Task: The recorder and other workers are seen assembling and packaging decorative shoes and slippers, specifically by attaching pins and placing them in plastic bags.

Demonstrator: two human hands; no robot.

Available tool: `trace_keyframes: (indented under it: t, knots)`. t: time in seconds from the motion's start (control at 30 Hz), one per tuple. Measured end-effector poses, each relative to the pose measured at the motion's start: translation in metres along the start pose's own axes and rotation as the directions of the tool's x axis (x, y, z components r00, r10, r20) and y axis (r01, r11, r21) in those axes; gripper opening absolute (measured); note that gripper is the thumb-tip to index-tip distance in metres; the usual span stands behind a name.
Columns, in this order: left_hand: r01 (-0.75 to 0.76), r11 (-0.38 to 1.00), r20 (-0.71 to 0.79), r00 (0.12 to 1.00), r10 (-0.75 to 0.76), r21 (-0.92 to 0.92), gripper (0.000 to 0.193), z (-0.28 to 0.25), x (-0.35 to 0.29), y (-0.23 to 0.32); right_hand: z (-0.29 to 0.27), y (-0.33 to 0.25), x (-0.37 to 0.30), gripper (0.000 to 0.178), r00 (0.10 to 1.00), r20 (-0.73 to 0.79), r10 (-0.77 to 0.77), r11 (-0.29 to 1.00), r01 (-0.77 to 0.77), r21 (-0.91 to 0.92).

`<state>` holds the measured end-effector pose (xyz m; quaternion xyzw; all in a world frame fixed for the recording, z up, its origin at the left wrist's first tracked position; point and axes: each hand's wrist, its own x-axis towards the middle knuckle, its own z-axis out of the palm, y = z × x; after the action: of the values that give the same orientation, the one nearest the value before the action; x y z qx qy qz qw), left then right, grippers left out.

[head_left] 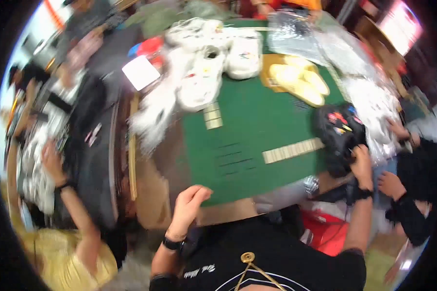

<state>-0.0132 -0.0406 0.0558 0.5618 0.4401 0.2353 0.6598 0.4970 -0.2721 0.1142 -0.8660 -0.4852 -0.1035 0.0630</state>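
My right hand (361, 167) grips the near end of a pair of black clogs (336, 136) at the table's right side; colourful charms in red, yellow and blue dot their tops. Over the near edge of the green mat (262, 116), my left hand (191, 201) is closed with thumb and finger together. What it may hold is hidden or too small to make out. Two short strips of pale pieces lie on the mat, one strip (294, 151) left of the black clogs and another strip (212, 116) farther off.
White clogs with charms (201, 80) crowd the far left, beside a white card (141, 72). Yellow clogs (301, 80) sit at the far right, near clear plastic bags (296, 36). Co-workers' hands (398, 131) are close on the right; another person's hand (52, 160) works at the left table.
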Motion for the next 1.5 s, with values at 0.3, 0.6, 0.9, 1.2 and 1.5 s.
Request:
trace_keyframes:
  t: [0.3, 0.6, 0.9, 1.2, 1.5]
  knots:
    - [-0.052, 0.998, -0.161, 0.986, 0.045, -0.040, 0.023, -0.034, -0.044, -0.024, -0.046, -0.011, 0.024, 0.036, 0.972, -0.201, -0.118, 0.988, 0.135, 0.071]
    - [0.089, 0.995, -0.264, 0.959, -0.101, -0.054, 0.023, -0.056, -0.105, -0.049, 0.024, -0.171, 0.080, 0.016, 0.939, -0.068, -0.336, 0.794, 0.321, 0.517]
    - [0.551, 0.811, -0.614, 0.577, -0.539, -0.195, 0.021, -0.128, -0.273, -0.223, 0.094, -0.271, 0.074, 0.016, 0.814, 0.118, -0.569, 0.692, 0.396, 0.604]
    - [0.498, 0.847, -0.449, 0.810, -0.377, 0.188, 0.017, -0.070, -0.275, -0.369, 0.109, -0.292, 0.045, 0.015, 0.856, 0.124, -0.501, 0.723, 0.336, 0.603]
    - [0.588, 0.461, -0.528, 0.806, -0.266, 0.665, 0.021, -0.053, -0.166, -0.319, 0.126, -0.282, 0.040, 0.016, 0.894, 0.010, -0.448, 0.742, 0.366, 0.561]
